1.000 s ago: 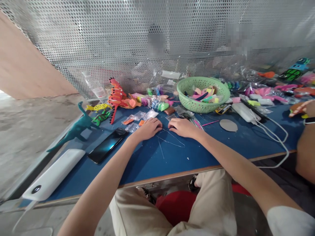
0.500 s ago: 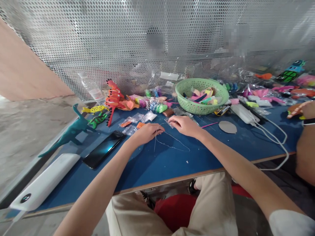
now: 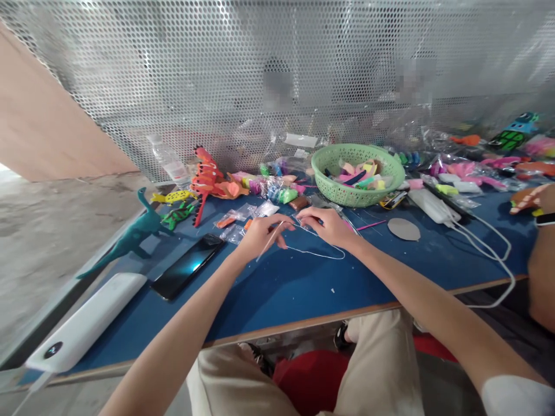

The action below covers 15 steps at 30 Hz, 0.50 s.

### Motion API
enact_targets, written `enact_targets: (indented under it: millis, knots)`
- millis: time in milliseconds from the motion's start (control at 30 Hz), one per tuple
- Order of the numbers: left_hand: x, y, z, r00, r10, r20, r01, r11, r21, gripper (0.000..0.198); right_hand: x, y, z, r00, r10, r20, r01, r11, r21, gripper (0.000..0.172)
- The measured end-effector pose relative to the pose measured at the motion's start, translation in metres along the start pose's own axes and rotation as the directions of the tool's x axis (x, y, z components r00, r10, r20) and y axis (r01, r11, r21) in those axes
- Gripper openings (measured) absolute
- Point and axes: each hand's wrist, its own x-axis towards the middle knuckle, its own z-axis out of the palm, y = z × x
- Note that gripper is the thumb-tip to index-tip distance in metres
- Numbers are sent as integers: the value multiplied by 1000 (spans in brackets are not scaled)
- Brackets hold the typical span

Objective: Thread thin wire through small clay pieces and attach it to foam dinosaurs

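A thin white strand [image 3: 323,254], thread or wire, I cannot tell which, runs between my hands above the blue table and loops out to the right. My left hand [image 3: 265,234] pinches it, and one end sticks out toward the lower left across the fingers. Close by on the right, my right hand [image 3: 327,225] has its thumb and fingertips pressed together on the strand's other part. The fingertips of both hands nearly meet. Small clear packets with orange pieces [image 3: 225,222] lie just beyond my left hand, and a brown block [image 3: 299,202] lies behind both hands.
A green basket [image 3: 329,188] of coloured clay pieces stands behind my right hand. Leftward are a black phone [image 3: 188,266], a white power bank [image 3: 89,323], a teal dinosaur [image 3: 134,237] and an orange-red figure [image 3: 208,179]. A grey disc [image 3: 404,229] and cabled white device [image 3: 433,206] lie right, near another person's arm.
My left hand has lifted and turned, its fingers more spread, and the strand's end now slants across it. The loop has swung a little right and up. My right hand has barely moved.
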Motion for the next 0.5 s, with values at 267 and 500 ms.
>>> enact_targets:
  millis: [267, 500]
  knots:
    - [-1, 8, 7, 991, -88, -98, 60, 965, -256, 36, -3, -15, 3, 997, -39, -65, 39, 999, 2, 25]
    - [-3, 18, 16, 970, -214, -119, 140, 884, -446, 33, -3, -22, 16, 984, 18, -180, -8, 998, 57, 24]
